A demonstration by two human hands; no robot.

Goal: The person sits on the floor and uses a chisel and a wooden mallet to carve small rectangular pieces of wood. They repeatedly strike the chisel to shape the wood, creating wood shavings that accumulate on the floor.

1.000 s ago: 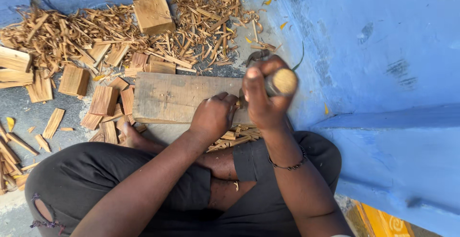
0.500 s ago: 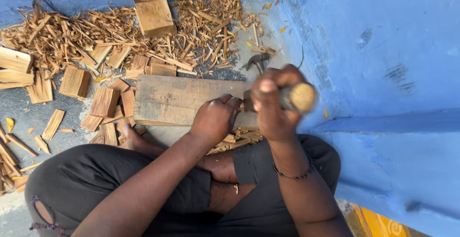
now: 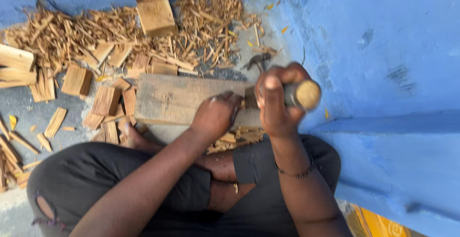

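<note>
Just right of the frame's centre, the right hand (image 3: 275,103) is clenched around a tool with a thick round wooden handle (image 3: 303,95), its pale end grain facing up; the working end is hidden behind the fingers, so what kind of blade it carries cannot be told. The left hand (image 3: 216,115) is closed over a small piece of wood (image 3: 249,98), pinning it on the weathered plank (image 3: 177,98) that lies across the middle of the frame and serves as the surface. The small piece looks light, dry and stiff, likely to split along the grain, so it wants holding low and firm, fingers clear of the tool. The plank seems heavy and rough enough to stay put. In the upper left lie heaps of thin splinters (image 3: 86,31), short flat offcuts (image 3: 103,100) and a squared block (image 3: 155,16), all on the floor beside a chalky blue wall (image 3: 383,50).
</note>
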